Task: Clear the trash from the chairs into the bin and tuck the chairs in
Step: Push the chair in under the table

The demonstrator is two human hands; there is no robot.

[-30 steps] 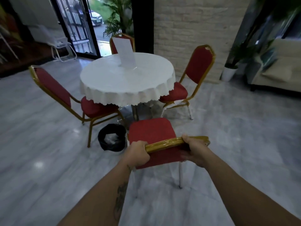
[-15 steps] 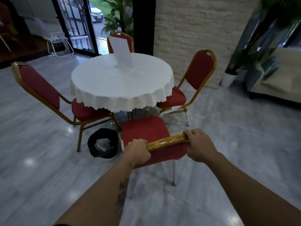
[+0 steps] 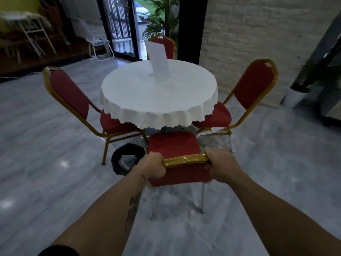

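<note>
- A person's left hand (image 3: 154,168) and right hand (image 3: 222,166) are each curled tight around the gold top rail of the near chair (image 3: 173,145), one at each end of the rail, fingers wrapped over it.
- The near chair stands on the floor just short of the round surface (image 3: 158,93), its red seat pointing at the white cloth's scalloped hem, the seat's front edge about level with that hem.
- The seat looks bare; no trash shows on it.
- Judged from its metal tube frame and padded seat, the chair is rigid and moderately heavy, likely to slide rather than flex; the glossy rail may be slick, so a full wrap at both ends suits it better than a fingertip hold.
- The polished floor (image 3: 55,182) should let the legs glide, though an uneven push could swing the chair off line.
- The black-lined bin (image 3: 127,159) sits just left of the near chair, pale scraps inside it, close enough for a chair leg to clip.
- Left of the surface, the left chair (image 3: 73,95) is tucked in with its seat partly under the cloth; the right chair (image 3: 252,85) likewise, with something white hanging under its seat, too unclear to name.
</note>
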